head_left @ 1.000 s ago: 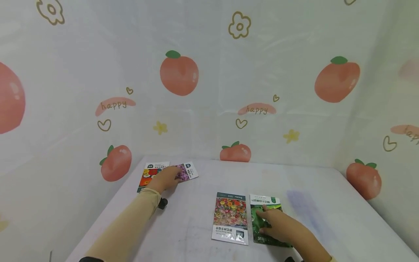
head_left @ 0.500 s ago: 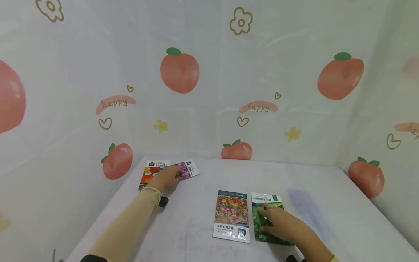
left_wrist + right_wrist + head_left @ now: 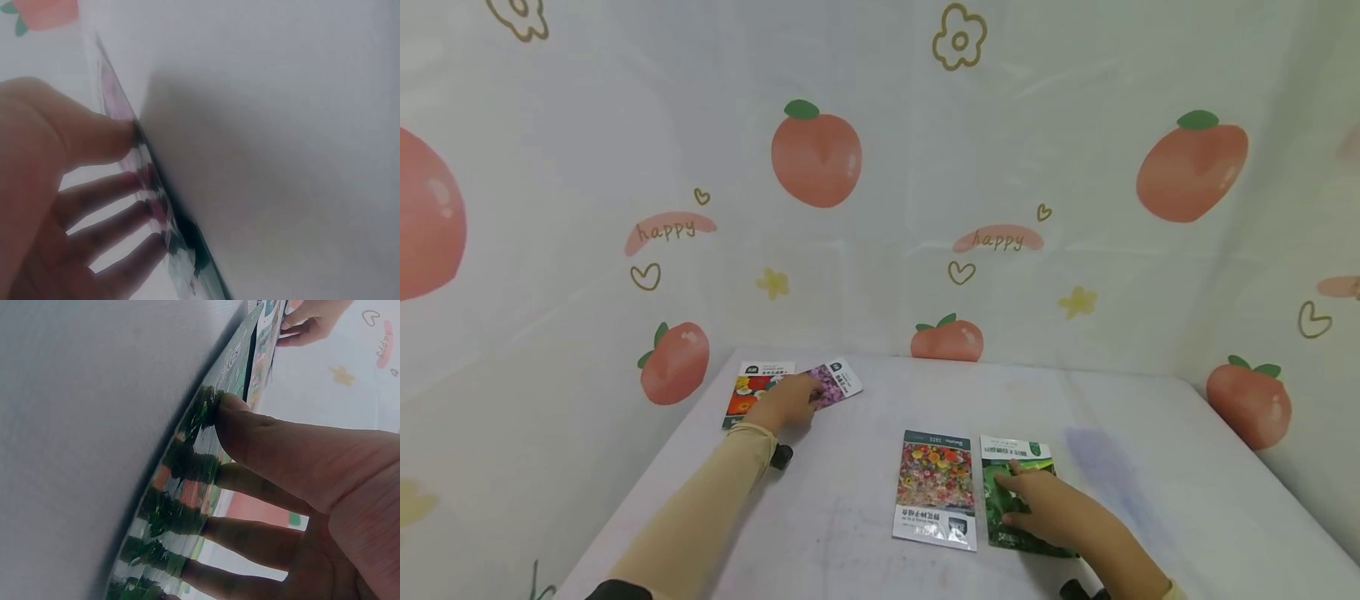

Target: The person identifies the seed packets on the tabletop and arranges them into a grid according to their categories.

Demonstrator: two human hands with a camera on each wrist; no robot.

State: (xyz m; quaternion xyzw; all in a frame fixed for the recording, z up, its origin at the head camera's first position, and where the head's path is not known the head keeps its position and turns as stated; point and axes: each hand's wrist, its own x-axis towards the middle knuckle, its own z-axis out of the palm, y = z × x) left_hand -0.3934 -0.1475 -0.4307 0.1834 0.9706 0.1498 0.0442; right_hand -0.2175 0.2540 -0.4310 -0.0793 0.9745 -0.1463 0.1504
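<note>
At the far left of the table, the left hand (image 3: 786, 403) rests its spread fingertips on a purple-flowered packet (image 3: 835, 383). Partly under that hand and arm lies a packet with red and orange flowers (image 3: 747, 395). Nearer the front, the right hand (image 3: 1052, 504) lies with fingers spread on a green packet (image 3: 997, 492). Just left of it, with a narrow gap, is a packet of mixed flowers (image 3: 935, 487), untouched. In the right wrist view, thumb and fingertips touch the face of the green packet (image 3: 187, 469); the left wrist view shows likewise the left hand (image 3: 81, 181) on its packet.
A white table (image 3: 850, 500) carries the packets, with a bluish smudge (image 3: 1112, 475) on its right part. A white curtain (image 3: 880, 292) printed with peaches stands along the back and sides.
The head view has tilted slightly, so the whole scene sits a little lower-angled and shifted. Both hands and all the packets keep their places.
</note>
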